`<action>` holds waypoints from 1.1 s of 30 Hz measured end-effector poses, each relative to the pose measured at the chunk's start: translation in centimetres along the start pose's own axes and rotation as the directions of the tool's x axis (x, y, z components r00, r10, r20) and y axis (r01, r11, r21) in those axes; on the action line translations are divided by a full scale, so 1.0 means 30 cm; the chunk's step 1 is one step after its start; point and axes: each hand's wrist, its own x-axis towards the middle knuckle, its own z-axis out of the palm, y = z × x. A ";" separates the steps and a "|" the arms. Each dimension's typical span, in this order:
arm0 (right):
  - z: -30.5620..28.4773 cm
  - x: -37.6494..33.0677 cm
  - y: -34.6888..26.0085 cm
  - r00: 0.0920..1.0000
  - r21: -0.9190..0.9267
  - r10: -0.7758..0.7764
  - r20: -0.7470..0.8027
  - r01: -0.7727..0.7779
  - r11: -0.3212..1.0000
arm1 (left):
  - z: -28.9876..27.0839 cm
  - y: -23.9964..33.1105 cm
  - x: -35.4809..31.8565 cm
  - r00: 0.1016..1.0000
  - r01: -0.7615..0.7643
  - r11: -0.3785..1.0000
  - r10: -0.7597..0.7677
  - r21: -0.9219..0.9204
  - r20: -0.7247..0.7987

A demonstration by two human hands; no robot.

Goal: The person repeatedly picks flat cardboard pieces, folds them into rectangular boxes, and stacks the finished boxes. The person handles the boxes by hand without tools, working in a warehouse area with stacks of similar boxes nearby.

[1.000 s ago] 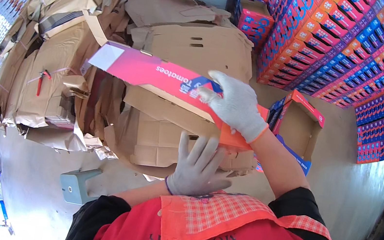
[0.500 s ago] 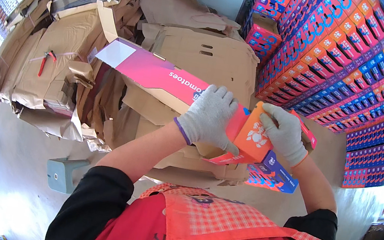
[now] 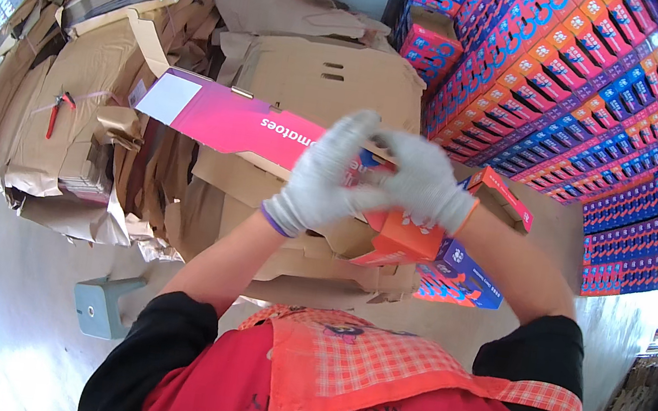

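Observation:
A partly folded cardboard box (image 3: 228,118), pink and purple with an orange end, lies across a stack of flat brown cardboard blanks (image 3: 387,88). Its long printed panel stretches to the left. My left hand (image 3: 323,178), in a grey-white glove, is over the box near its orange end, thumb and fingers spread apart. Close against it, my gloved right hand (image 3: 426,181) reaches leftward over that same end. Motion smears its fingertips, so whether they grip the cardboard cannot be made out. Both hands hide the part of the box between them.
Beside the right forearm sit an orange-red open box (image 3: 506,198) and a blue printed box (image 3: 466,275). Tall stacks of coloured boxes (image 3: 548,85) rise at the right. Bundled brown cardboard (image 3: 78,103) with red-handled pliers (image 3: 55,116) stands left; a grey-green stool (image 3: 100,306) is below.
My right hand has moved left off the orange end's outer side to meet my left hand. The left hand has shifted slightly, and its fingers have turned upward. The whole view has moved slightly.

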 end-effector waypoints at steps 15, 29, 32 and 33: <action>0.348 -0.285 0.441 0.675 0.829 0.488 0.554 -0.398 -0.392 | -0.281 0.145 -0.493 0.983 0.134 0.773 -0.181 0.620 0.013; -0.048 -0.277 0.085 0.954 0.172 -0.074 -0.291 0.128 0.977 | 0.242 0.063 -0.142 0.976 -0.164 0.968 0.132 0.188 0.172; -0.089 -0.234 0.008 0.991 0.138 -0.014 -0.131 0.032 0.990 | 0.280 0.050 -0.179 0.998 -0.029 0.990 0.038 0.139 -0.059; -0.100 -0.216 0.002 0.997 0.175 0.060 -0.056 -0.049 0.983 | 0.295 0.045 -0.196 0.997 0.026 0.996 -0.020 0.086 -0.068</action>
